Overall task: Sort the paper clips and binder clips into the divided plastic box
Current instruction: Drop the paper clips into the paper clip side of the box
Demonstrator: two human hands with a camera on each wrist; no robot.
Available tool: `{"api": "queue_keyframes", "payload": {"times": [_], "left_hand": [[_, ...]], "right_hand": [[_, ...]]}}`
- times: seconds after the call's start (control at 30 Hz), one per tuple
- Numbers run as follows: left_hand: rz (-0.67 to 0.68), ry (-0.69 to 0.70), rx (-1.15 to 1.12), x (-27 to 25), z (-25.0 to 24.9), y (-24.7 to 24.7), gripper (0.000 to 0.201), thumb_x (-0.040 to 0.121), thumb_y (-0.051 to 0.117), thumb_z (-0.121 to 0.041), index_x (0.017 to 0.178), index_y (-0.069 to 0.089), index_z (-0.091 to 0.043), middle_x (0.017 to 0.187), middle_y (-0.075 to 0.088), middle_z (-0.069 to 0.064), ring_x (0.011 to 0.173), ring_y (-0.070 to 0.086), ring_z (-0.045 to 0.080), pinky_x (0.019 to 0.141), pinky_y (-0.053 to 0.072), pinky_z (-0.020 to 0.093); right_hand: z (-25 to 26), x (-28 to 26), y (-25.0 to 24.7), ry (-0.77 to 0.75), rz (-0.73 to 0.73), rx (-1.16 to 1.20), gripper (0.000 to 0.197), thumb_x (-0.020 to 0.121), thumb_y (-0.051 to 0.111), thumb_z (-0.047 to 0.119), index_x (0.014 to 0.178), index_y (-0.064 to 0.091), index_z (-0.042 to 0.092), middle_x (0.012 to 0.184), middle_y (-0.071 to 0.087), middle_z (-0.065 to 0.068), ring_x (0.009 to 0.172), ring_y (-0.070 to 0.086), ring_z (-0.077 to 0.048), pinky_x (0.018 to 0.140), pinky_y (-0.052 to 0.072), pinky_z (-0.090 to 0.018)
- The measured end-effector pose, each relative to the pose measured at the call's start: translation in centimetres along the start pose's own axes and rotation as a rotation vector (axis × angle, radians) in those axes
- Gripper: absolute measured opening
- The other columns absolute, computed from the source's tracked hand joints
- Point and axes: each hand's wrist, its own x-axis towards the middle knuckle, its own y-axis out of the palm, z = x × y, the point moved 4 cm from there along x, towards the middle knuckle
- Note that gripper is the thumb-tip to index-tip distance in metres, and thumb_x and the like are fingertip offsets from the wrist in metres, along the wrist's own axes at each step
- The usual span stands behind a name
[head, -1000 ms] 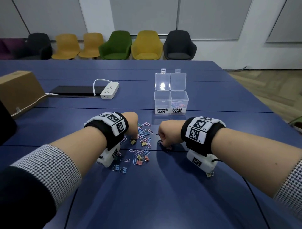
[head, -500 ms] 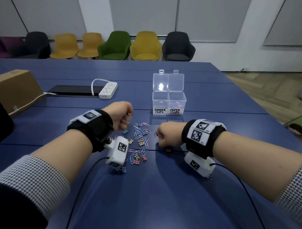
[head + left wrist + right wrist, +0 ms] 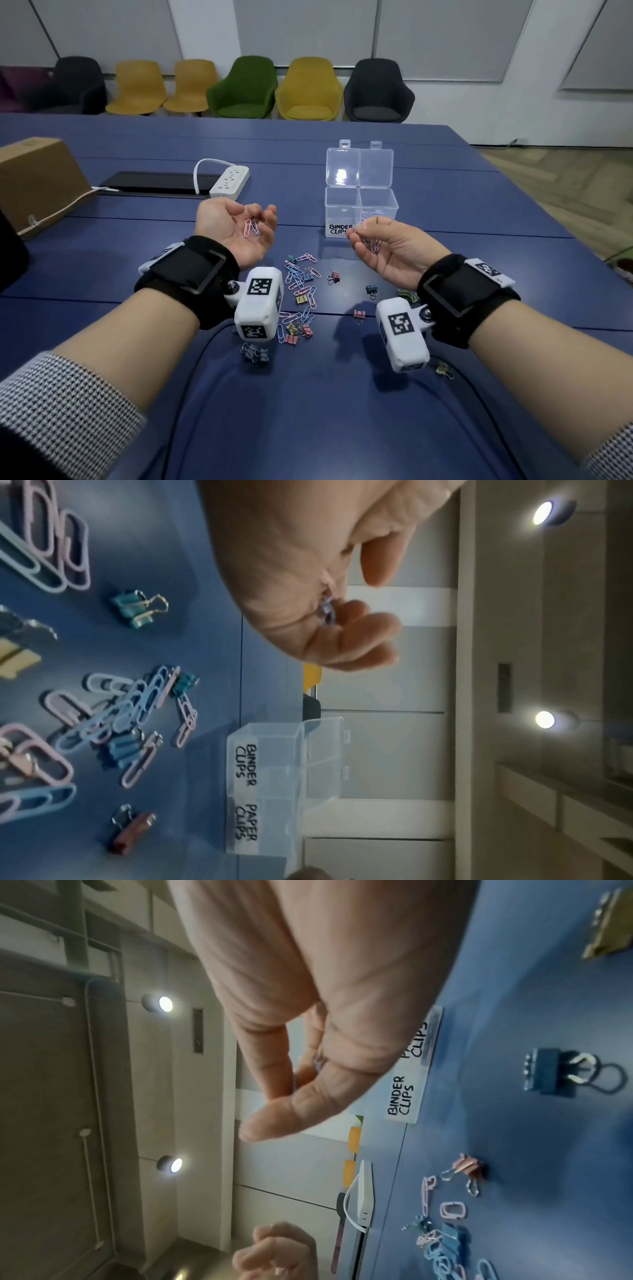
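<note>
Above the middle of the blue table (image 3: 445, 260), both hands were turned palm up, each with a small catch. The left hand (image 3: 236, 233) cupped a couple of pink and lilac paper clips (image 3: 251, 228) in its loosely curled fingers. The right hand (image 3: 387, 250) pinched a small bunch of paper clips (image 3: 371, 244) between thumb and fingertips, just in front of the divided plastic box (image 3: 361, 209).

That box stood toward the far side of the table, right of centre, its two lids tipped back. The compartment labelled binder clips looked empty; the paper-clip half sat mostly behind the right hand, and whether it held anything could not be made out.

Below the hands, a loose heap of paper clips (image 3: 301, 291) remained on the table, mixed with small binder clips. More binder clips lay scattered toward the near edge: a blue one (image 3: 371, 289), a pink one (image 3: 359, 314) and an olive one (image 3: 443, 370) at the right.

Sorting seemed barely begun: two handfuls of paper clips lifted but not dropped in, every visible binder clip unsorted.
</note>
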Motion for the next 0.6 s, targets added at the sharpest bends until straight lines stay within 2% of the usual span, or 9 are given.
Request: {"api": "queue_keyframes", "payload": {"times": [0.03, 0.13, 0.23, 0.33, 0.4, 0.47, 0.5, 0.53, 0.6], "left_hand": [[-0.016, -0.032, 0.066, 0.4, -0.1, -0.1, 0.006, 0.066, 0.039, -0.014, 0.063, 0.043, -0.011, 0.066, 0.055, 0.006, 0.048, 0.049, 0.013, 0.041, 0.035, 0.012], [-0.037, -0.130, 0.346, 1.6, -0.4, -0.6, 0.033, 0.092, 0.043, -0.028, 0.062, 0.039, -0.017, 0.046, 0.036, -0.004, 0.032, 0.030, 0.008, 0.033, 0.019, 0.012], [-0.108, -0.037, 0.885, 2.6, -0.8, -0.6, 0.040, 0.096, 0.047, -0.040, 0.063, 0.045, -0.018, 0.041, 0.024, -0.007, 0.029, 0.019, 0.008, 0.034, 0.013, 0.011], [-0.054, 0.112, 1.636, 2.3, -0.5, 0.9, 0.030, 0.090, 0.058, -0.037, 0.070, 0.064, -0.016, 0.047, 0.034, -0.003, 0.039, 0.029, 0.015, 0.038, 0.024, 0.016], [0.052, 0.197, 1.944, 2.0, 0.2, 1.9, 0.016, 0.084, 0.067, -0.032, 0.081, 0.071, -0.017, 0.053, 0.046, -0.006, 0.045, 0.040, 0.009, 0.040, 0.032, 0.016], [0.129, 0.244, 2.092, 2.2, 0.8, 2.4, 0.014, 0.079, 0.073, -0.026, 0.091, 0.073, -0.017, 0.060, 0.050, -0.012, 0.053, 0.044, 0.001, 0.048, 0.033, 0.016], [0.147, 0.252, 2.135, 2.4, 1.1, 2.5, 0.017, 0.077, 0.075, -0.024, 0.093, 0.073, -0.019, 0.061, 0.049, -0.013, 0.055, 0.044, 0.001, 0.050, 0.033, 0.019], [0.156, 0.255, 2.174, 2.6, 1.3, 2.5, 0.020, 0.075, 0.076, -0.025, 0.094, 0.073, -0.020, 0.062, 0.048, -0.014, 0.057, 0.046, 0.003, 0.052, 0.034, 0.020], [0.172, 0.245, 2.257, 3.0, 1.7, 2.5, 0.025, 0.072, 0.079, -0.027, 0.095, 0.072, -0.022, 0.066, 0.047, -0.014, 0.066, 0.050, 0.011, 0.059, 0.036, 0.022]], "right_hand": [[-0.1, 0.1, 0.1, 0.008, 0.009, -0.009, 0.017, 0.090, 0.052, -0.004, 0.078, 0.054, 0.008, 0.070, 0.069, -0.007, 0.059, 0.067, -0.009, 0.053, 0.056, -0.017], [-0.2, 0.6, 0.7, 0.062, 0.077, 0.013, 0.016, 0.091, 0.047, -0.005, 0.095, 0.058, 0.006, 0.074, 0.066, -0.007, 0.061, 0.065, -0.012, 0.055, 0.056, -0.020], [-0.4, 1.7, 1.9, 0.093, 0.096, -0.132, 0.010, 0.090, 0.050, 0.002, 0.095, 0.058, 0.006, 0.071, 0.054, -0.003, 0.055, 0.052, -0.010, 0.048, 0.045, -0.018], [-0.5, 3.5, 3.0, 0.073, 0.031, -0.702, 0.013, 0.091, 0.053, 0.009, 0.079, 0.058, 0.009, 0.060, 0.036, -0.002, 0.046, 0.028, -0.010, 0.039, 0.023, -0.016], [-0.2, 4.8, 3.9, 0.016, -0.008, -1.363, 0.012, 0.089, 0.057, 0.017, 0.083, 0.063, 0.010, 0.060, 0.047, -0.004, 0.047, 0.041, -0.014, 0.040, 0.032, -0.017], [-0.3, 6.0, 5.1, -0.081, -0.010, -1.881, 0.018, 0.087, 0.060, 0.024, 0.093, 0.067, 0.008, 0.080, 0.066, -0.008, 0.072, 0.062, -0.023, 0.060, 0.046, -0.023], [-0.5, 6.6, 5.6, -0.098, -0.005, -1.999, 0.020, 0.086, 0.062, 0.026, 0.095, 0.066, 0.008, 0.090, 0.068, -0.009, 0.084, 0.064, -0.026, 0.068, 0.047, -0.026], [-0.8, 7.2, 6.0, -0.102, 0.007, -2.056, 0.018, 0.086, 0.063, 0.027, 0.093, 0.064, 0.011, 0.091, 0.066, -0.009, 0.087, 0.063, -0.028, 0.072, 0.047, -0.028], [-1.4, 8.2, 6.6, -0.088, 0.043, -2.098, 0.017, 0.083, 0.067, 0.028, 0.089, 0.062, 0.013, 0.084, 0.062, -0.007, 0.080, 0.060, -0.027, 0.072, 0.048, -0.030]]}}
